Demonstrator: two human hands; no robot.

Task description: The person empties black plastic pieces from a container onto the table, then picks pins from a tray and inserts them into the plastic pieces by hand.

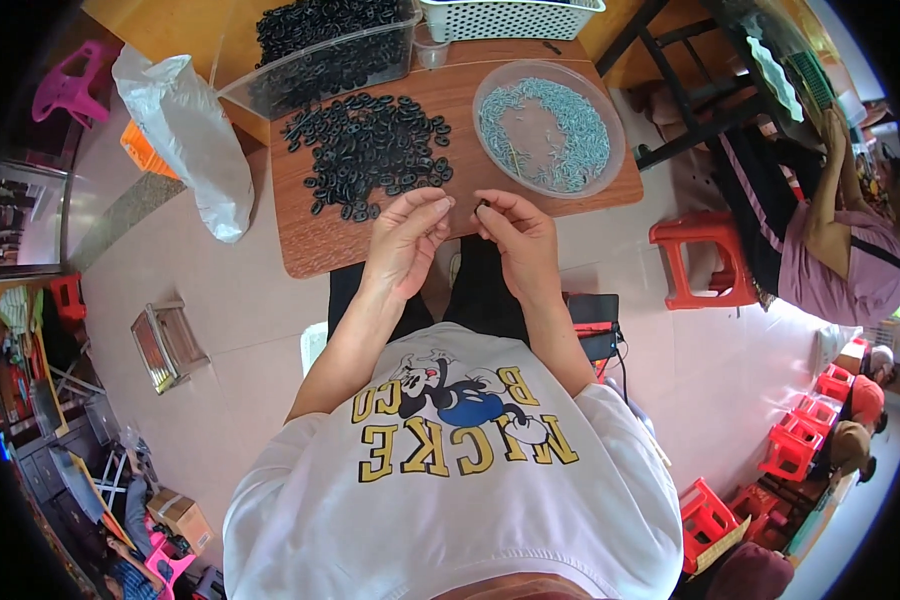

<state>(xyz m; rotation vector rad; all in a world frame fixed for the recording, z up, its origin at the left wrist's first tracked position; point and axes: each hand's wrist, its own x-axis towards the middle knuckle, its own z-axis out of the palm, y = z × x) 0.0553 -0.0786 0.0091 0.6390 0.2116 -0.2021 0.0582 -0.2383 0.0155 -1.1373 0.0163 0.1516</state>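
My left hand [406, 243] is over the table's near edge, thumb and fingertips pinched together. What it holds, if anything, is too small to make out. Close beside it, my right hand [520, 243] pinches a small black oval piece [483, 205] between thumb and forefinger. A loose pile of black oval pieces with holes [370, 150] spreads over the wooden table [310, 240], just beyond my left hand. Past my right hand sits a round clear tray [618, 130] with many small silvery-blue screws [580, 130], thinned out at its middle.
A clear bin [410, 55] full of black pieces, a small clear cup [431, 48] and a white perforated basket [510, 20] line the table's back. A whitish sack [195, 145] stands to the left. On the right are a red stool [705, 260] and a seated person [840, 240].
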